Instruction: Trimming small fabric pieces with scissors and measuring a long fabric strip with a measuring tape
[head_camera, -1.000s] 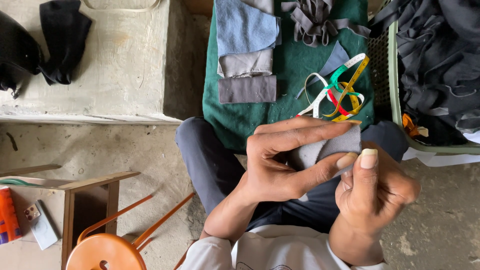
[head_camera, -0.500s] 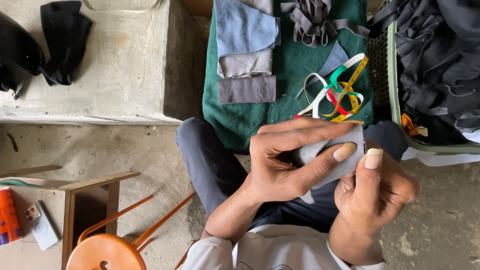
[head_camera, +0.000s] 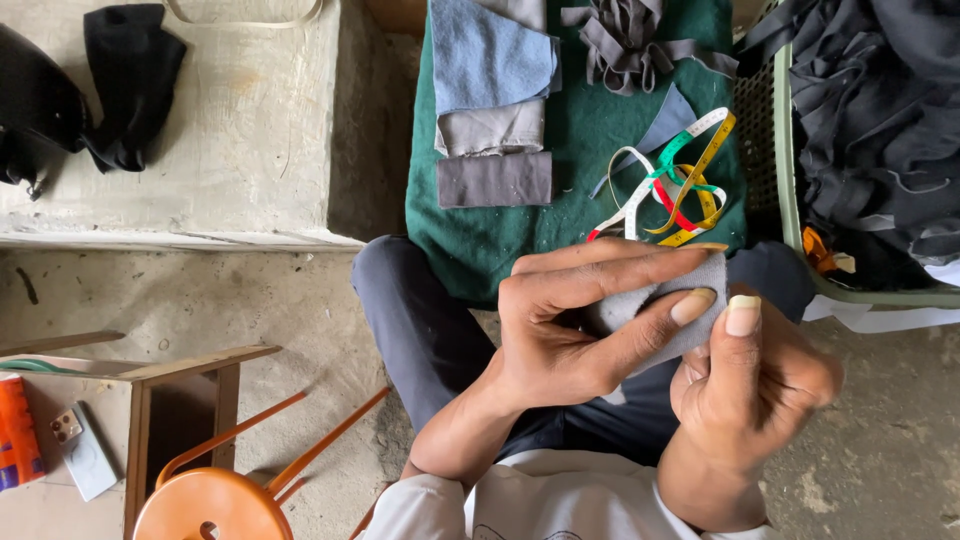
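My left hand and my right hand meet over my lap, both pinching one small grey fabric piece. The left fingers lie flat across the top of the piece and the left thumb presses it from below. My right thumb stands up against its right edge. Just beyond my hands a green cloth carries stacked blue and grey fabric pieces, a coiled multicoloured measuring tape and a bundle of grey strips.
A green basket full of dark fabric stands at the right. A concrete slab with black cloth lies at the left. An orange stool and a wooden bench stand at the lower left.
My left thumb has slid along the grey piece toward the right thumb, and the piece has shifted slightly in the pinch. Both hands stay in place.
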